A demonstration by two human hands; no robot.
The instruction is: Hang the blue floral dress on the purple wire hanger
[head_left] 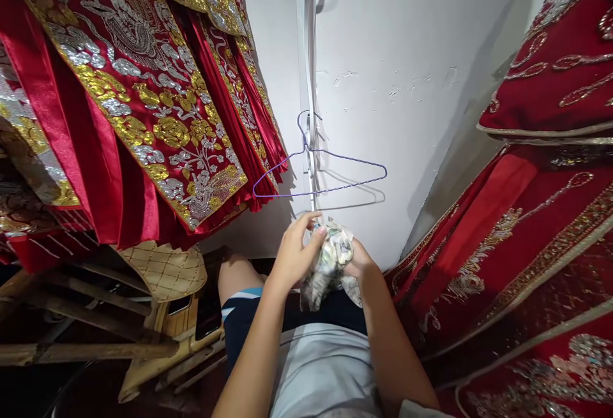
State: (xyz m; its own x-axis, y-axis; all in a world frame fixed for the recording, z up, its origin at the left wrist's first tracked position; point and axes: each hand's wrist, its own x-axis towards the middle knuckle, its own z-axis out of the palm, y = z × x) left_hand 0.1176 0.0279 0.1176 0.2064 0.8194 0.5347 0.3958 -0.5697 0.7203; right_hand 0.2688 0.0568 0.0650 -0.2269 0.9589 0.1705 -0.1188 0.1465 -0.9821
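A bunched, light-coloured patterned cloth [330,258] is held above my lap, between both hands. My left hand [299,246] is at the cloth's left side, its thumb and fingertips against the upper edge. On the other side, my right hand [358,260] grips the cloth from behind, with its fingers mostly hidden by the folds. Just beyond my hands, a purple wire hanger [345,157] hangs by its hook on a thin white upright [311,86] at the wall. Nothing hangs on the hanger.
Red embroidered garments with gold and silver patterns [172,118] hang at the left. More red beaded garments [502,226] fill the right side. A bamboo rack or chair [143,341] stands at the lower left, with a dark phone-like object [208,309] on it. Ahead is a white wall [407,41].
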